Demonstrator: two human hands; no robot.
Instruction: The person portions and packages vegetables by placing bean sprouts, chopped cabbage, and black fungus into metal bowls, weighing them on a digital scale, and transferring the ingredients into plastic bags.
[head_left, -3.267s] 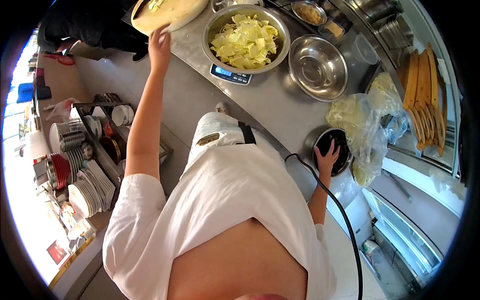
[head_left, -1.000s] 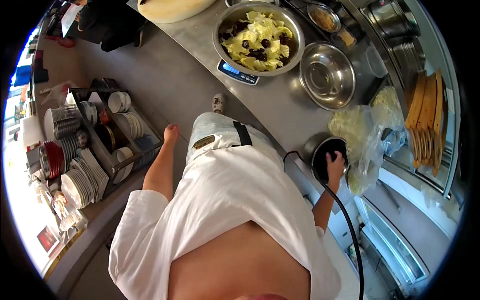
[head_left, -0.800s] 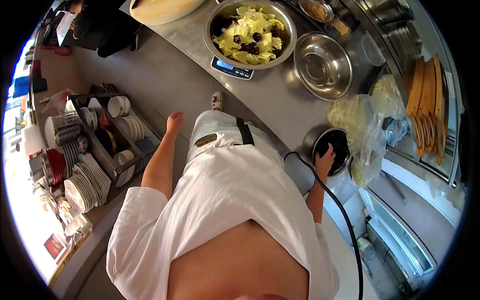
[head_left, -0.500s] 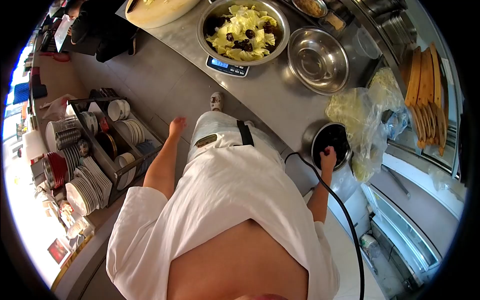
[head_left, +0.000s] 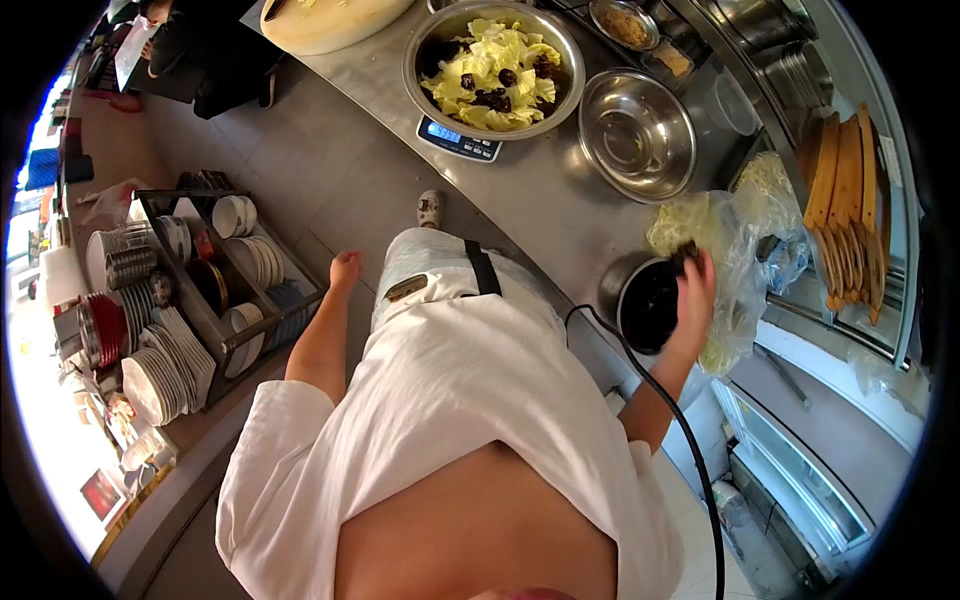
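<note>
My right hand is raised over the right side of a deep metal pot, fingers pinched on a dark, wrinkled piece of wood ear mushroom. Inside the pot lies more dark content, its details hard to make out. My left hand hangs beside my body near the dish rack, fingers curled in, with nothing visible in it. On the counter, a large steel bowl holds torn pale-yellow cabbage leaves and similar dark pieces. It rests on a digital scale with a lit display.
A second steel bowl stands right of the scale. Plastic bags of pale shreds lie beside the pot. A black cable crosses near my right arm. Left is a rack of plates; a person in dark clothes is beyond.
My right hand has come up out of the pot and moved slightly right, now with the dark mushroom piece in its fingers. My left hand has dropped slightly toward my body.
</note>
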